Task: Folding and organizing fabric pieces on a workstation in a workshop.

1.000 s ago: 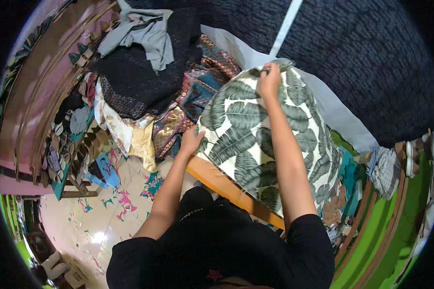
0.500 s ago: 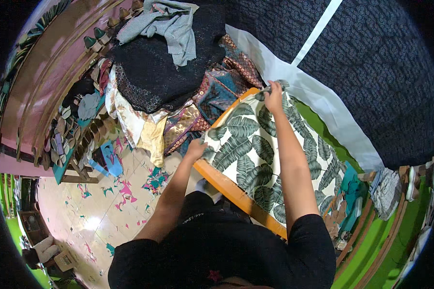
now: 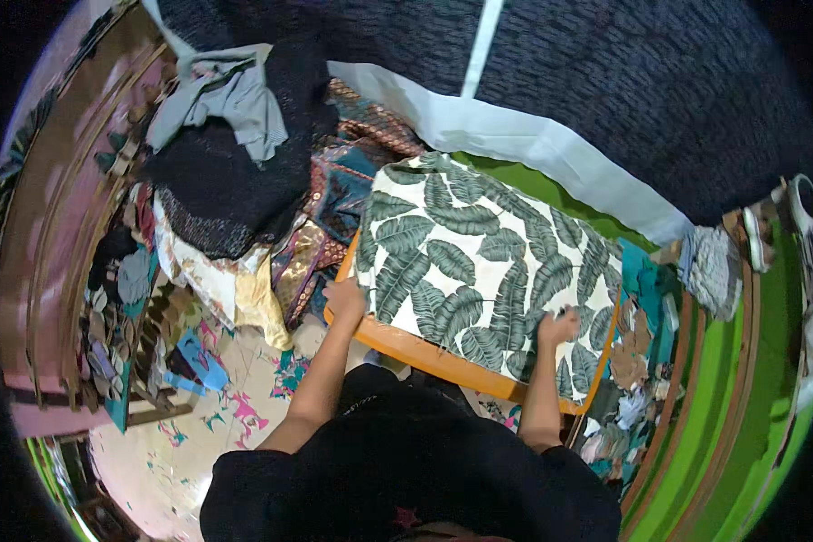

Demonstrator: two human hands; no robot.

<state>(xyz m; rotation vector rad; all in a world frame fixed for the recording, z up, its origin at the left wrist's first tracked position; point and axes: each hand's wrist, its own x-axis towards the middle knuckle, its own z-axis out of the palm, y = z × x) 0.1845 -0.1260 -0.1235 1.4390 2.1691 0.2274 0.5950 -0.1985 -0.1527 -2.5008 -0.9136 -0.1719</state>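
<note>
On the orange-edged table [image 3: 425, 353], the leaf-printed cloth [image 3: 479, 262] lies lengthwise left to right along the near side, the left hand [image 3: 345, 300] at its near-left corner, the right hand [image 3: 560, 327] half-curled over its right part, gripping or not I can't tell, with scrap-littered floor tiles [image 3: 144, 452] left of the table.

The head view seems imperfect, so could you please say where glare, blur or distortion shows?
In the head view, glare whitens the floor at lower left; the right hand looks slightly blurred; the pattern on the dark cloth smears; fisheye distortion bows the left shelf.
</note>
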